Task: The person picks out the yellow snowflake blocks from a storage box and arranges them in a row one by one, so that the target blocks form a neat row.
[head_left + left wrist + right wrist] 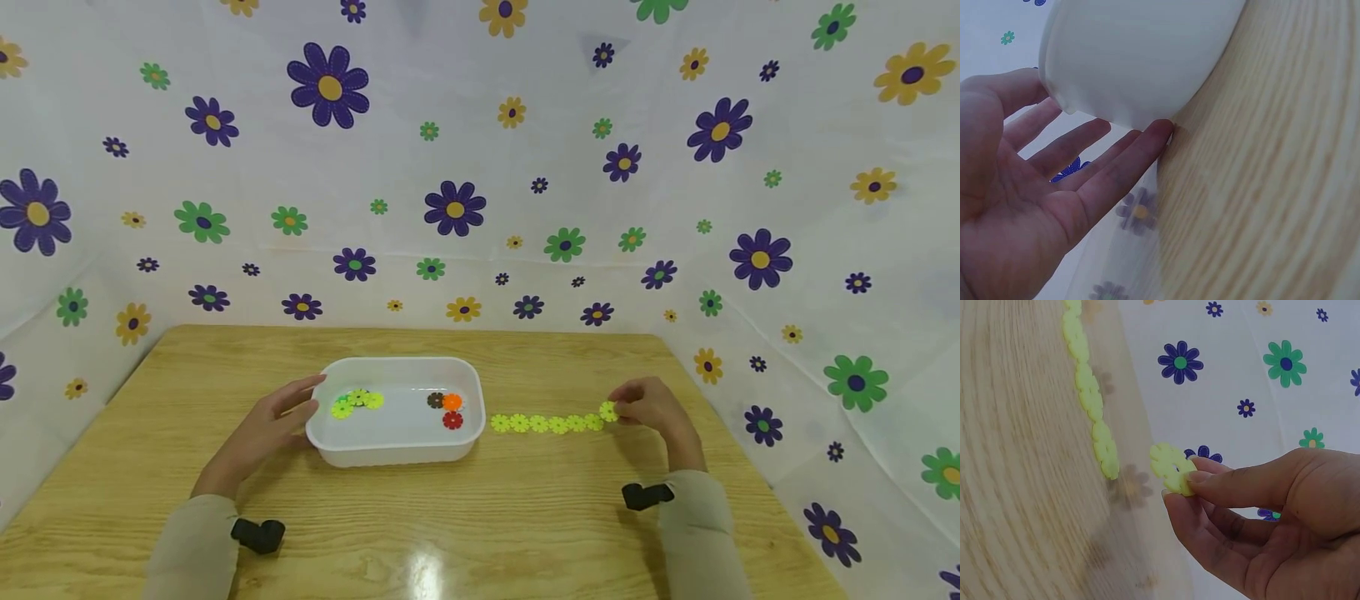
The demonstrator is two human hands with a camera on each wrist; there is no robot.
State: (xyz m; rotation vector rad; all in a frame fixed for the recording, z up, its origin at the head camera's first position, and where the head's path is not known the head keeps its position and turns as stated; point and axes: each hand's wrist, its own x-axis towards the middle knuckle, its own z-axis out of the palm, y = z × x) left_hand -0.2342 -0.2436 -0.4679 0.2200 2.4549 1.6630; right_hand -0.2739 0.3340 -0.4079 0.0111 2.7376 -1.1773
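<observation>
Between thumb and fingertips my right hand (648, 406) pinches a yellow flower-shaped disc (1172, 467), held just above the table. A row of several matching yellow discs (538, 424) lies flat on the wood, its right end close to the held one; a gap shows between them in the right wrist view. At the left end of a white plastic tub (397, 454), my left hand (267, 425) has its fingers spread and rests them against the outer wall. Inside the tub, yellow-green discs (342, 407) sit at the left, and a brown, an orange (452, 402) and a red disc (452, 421) at the right.
The wooden table (420, 525) is bounded at the back and sides by a white cloth (525, 158) with printed flowers. A small black device (258, 535) is strapped at the left wrist, another (647, 496) at the right.
</observation>
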